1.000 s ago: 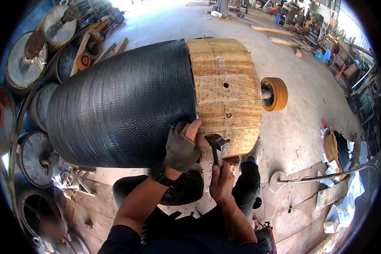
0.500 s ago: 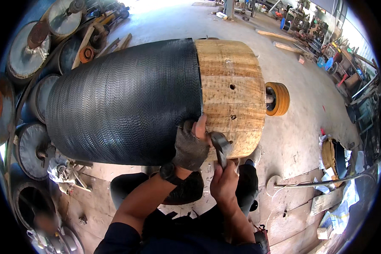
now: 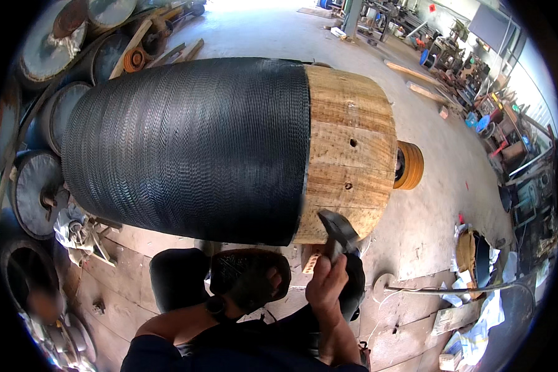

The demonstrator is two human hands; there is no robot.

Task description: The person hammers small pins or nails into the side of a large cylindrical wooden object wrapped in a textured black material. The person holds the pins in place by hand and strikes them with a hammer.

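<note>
My right hand is closed round the handle of a hammer, its dark metal head raised by the lower edge of the drum's bare wood. My left hand, in a dark fingerless glove, reaches into a dark round container between my knees. Its fingers look curled in; what they hold, if anything, is too dark to make out. Across in front lies a large barrel-shaped drum, mostly wrapped in a black ridged covering. Its right end is bare wooden staves with a few dark holes.
A yellow grooved pulley sticks out from the drum's right end. Several metal drums are stacked on the left. Wooden planks and machine parts lie at the far right. Nearer right are a metal bar and white sacks.
My left hand has left the edge of the black covering and dropped down into the dark container. The hammer stays in my right hand, slightly lower and farther right. The view has shifted a little.
</note>
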